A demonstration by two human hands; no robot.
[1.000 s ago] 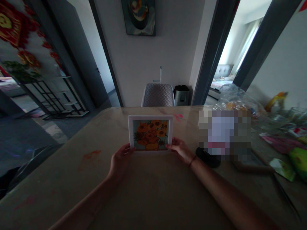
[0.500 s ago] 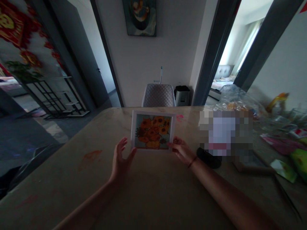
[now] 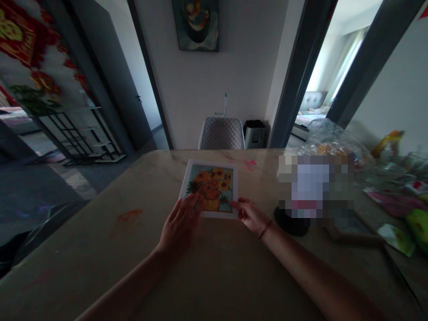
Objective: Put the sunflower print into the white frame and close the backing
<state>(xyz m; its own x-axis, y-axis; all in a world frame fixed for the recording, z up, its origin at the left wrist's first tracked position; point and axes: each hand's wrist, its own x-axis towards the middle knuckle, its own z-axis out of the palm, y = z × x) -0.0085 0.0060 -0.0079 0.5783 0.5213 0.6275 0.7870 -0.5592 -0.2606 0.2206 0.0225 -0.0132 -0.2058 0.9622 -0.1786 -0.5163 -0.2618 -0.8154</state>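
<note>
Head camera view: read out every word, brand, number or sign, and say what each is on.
No text is readable.
Red wall hanging: gold character-like mark, too blurred to read.
Framed sunflower picture: no lettering visible.
Pink packet and green packet: any print too blurred.
Pixelated patch: whatever is there is hidden.

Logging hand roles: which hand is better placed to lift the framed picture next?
Right, probably. The right hand appears to pinch the right edge of the framed picture, thumb on its front. The left hand lies open over the lower left corner, with no visible grip.
</note>
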